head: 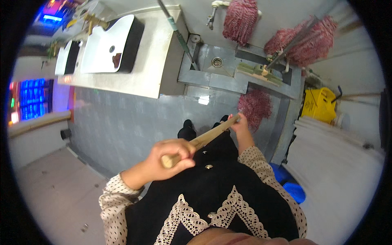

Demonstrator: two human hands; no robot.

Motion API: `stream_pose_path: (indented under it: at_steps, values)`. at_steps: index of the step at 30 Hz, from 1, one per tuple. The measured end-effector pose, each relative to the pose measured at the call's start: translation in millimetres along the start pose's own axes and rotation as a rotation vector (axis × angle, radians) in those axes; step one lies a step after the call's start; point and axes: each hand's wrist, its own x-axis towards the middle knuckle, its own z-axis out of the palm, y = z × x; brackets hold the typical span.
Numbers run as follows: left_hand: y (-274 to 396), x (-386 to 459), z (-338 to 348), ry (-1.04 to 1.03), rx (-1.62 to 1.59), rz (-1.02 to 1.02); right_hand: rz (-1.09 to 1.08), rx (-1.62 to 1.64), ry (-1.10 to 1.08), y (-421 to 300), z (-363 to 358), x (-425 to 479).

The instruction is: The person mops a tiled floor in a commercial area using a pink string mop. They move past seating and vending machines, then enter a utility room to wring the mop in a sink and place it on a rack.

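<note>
My left hand grips the top end of a wooden mop handle. Lower down the same handle, my right hand is closed around it. The handle slants away from me, down and to the right. At its far end a red and white string mop head rests on the grey tiled floor, in front of the low tiled basin. My right hand partly covers where handle and mop head meet.
Two wash basins stand on a pale counter; the nearer basin holds a brown piece. Pink mop heads hang by a wall tap. A green sponge mop lies across the tiled basin. A yellow mop bucket stands right.
</note>
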Motion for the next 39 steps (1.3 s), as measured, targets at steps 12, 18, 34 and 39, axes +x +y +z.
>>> stream_pose_path:
  at_steps: [12,18,34,39]
  values:
    - [83.9,-151.7,-116.0,0.228,-0.223,0.438,-0.252,-0.168,-0.161,-131.5,-12.6,-9.5]
    - [19.6,-259.7,-196.2,1.071,-0.319,0.37,-0.222,-0.241,-0.138,-26.6,39.2,-92.7]
    - [-130.7,-305.0,-233.6,1.686,-0.5,0.121,-0.252,-0.215,-0.229,-7.7,76.9,-166.0]
    - [-146.8,-312.0,-221.5,1.721,-0.457,0.066,-0.279,-0.234,-0.215,-9.8,77.4,-178.2]
